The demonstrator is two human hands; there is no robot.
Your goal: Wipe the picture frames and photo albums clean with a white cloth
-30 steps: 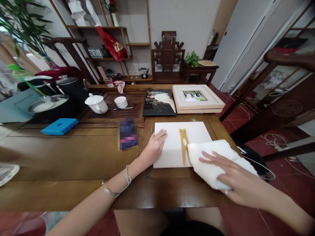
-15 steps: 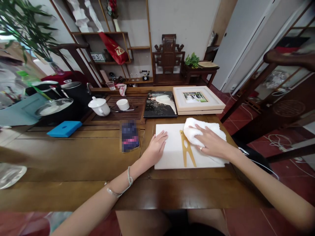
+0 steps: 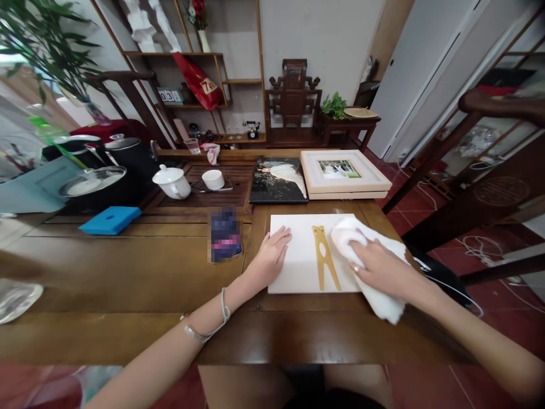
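Observation:
A white board (image 3: pixel 298 267) with a gold clip-shaped stand (image 3: pixel 323 261) on it lies flat on the wooden table (image 3: pixel 128 272). My left hand (image 3: pixel 269 255) rests open and flat on the board's left edge. My right hand (image 3: pixel 378 264) presses a white cloth (image 3: pixel 383 301) onto the board's right side, fingers curled over the cloth. The cloth hangs over the board's near right corner.
Behind the board lie a dark photo print (image 3: pixel 276 182) and a white framed picture (image 3: pixel 343 173). A blurred phone (image 3: pixel 225 234) sits left of the board. A tea tray with a white teapot (image 3: pixel 172 182) and cup (image 3: pixel 213 179), a blue pad (image 3: pixel 109 220), and pots stand at left.
My right hand swept the cloth from the near right edge up to the board's far right, then back toward the near right corner. My left hand stayed put.

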